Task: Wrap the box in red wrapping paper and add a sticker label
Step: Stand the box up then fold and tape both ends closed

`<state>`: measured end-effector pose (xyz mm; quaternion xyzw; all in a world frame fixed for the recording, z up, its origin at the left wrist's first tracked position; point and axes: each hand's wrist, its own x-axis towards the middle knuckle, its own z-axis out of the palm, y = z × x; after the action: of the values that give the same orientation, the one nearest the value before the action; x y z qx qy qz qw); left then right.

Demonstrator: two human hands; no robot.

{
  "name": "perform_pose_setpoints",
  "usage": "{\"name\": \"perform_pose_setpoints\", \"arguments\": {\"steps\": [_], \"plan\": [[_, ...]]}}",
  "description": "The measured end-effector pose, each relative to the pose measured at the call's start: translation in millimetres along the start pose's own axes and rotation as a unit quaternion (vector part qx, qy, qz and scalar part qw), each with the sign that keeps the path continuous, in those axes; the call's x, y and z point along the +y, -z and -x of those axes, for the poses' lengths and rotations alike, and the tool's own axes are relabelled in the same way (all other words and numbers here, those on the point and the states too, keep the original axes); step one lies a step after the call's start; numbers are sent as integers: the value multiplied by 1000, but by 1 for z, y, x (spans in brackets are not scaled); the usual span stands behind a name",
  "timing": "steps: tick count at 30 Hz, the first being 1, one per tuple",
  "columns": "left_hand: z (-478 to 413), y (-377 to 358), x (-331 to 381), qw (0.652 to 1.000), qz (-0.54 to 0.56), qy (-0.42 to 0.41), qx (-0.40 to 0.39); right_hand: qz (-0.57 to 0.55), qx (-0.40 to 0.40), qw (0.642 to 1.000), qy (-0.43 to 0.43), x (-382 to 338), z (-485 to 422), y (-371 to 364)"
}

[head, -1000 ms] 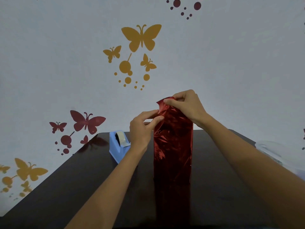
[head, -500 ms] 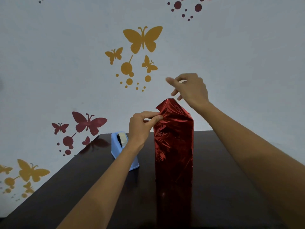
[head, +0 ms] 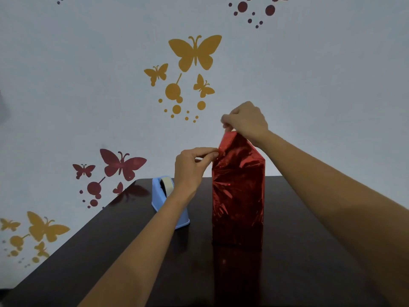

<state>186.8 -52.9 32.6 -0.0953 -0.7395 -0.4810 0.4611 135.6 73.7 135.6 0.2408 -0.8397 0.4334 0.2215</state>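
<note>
Half a second back the right hand (head: 245, 121) hung clear above the parcel with its fingers loose. Now it has come down, and its thumb and curled fingers pinch the peaked tip at the very top of the tall box wrapped in shiny red foil paper (head: 238, 196). The left hand (head: 190, 168) has kept its place, thumb and forefinger nipping the foil's upper left edge just below that peak, the other fingers folded under.

From where I stand, the parcel stands upright near the middle of the glossy dark brown table (head: 110, 251), its crinkled foil gathered to a slanted roof shape at the top and mirrored faintly in the tabletop in front of it.

Just to its left, apart from it, sits a light blue plastic tape dispenser (head: 162, 199) with a pale roll of tape (head: 167, 187) in it; the left forearm crosses in front of its near end.

Behind it all is a pale grey wall (head: 332, 74) dotted with decals, among them a big yellow butterfly sticker (head: 195, 53) and a dark red butterfly sticker (head: 121, 165).
</note>
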Motion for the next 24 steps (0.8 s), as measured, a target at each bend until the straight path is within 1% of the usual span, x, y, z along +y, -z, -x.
{"name": "perform_pose_setpoints", "arguments": {"steps": [1,2,3,7,9,13,14,17,19,22,24], "plan": [[1,0,0,1000,-5,-5,-5,-63,-4,998,-18,4,0,2],[3,-1,0,1000,-6,-7,-9,-100,-19,994,-32,7,1,5],[4,-1,0,1000,-4,-7,-10,-109,-37,993,-40,8,3,8],[4,0,0,1000,-2,-7,-12,-35,-83,996,-28,19,11,20],[4,0,0,1000,-2,-7,-15,-38,-114,993,-8,29,19,27],[3,-2,-2,1000,-11,-5,-3,-48,-196,977,71,46,32,35],[3,-2,-2,1000,-14,-7,-1,-56,-192,976,89,47,34,34],[2,-3,-1,1000,-6,-13,2,-76,-127,982,118,47,30,28],[2,-1,3,1000,0,-11,-12,-89,-130,980,125,45,28,25],[-1,4,4,998,-33,-9,-61,-113,-156,973,125,47,26,23],[-5,4,4,996,-38,4,-77,-134,-154,971,121,51,27,22]]}}
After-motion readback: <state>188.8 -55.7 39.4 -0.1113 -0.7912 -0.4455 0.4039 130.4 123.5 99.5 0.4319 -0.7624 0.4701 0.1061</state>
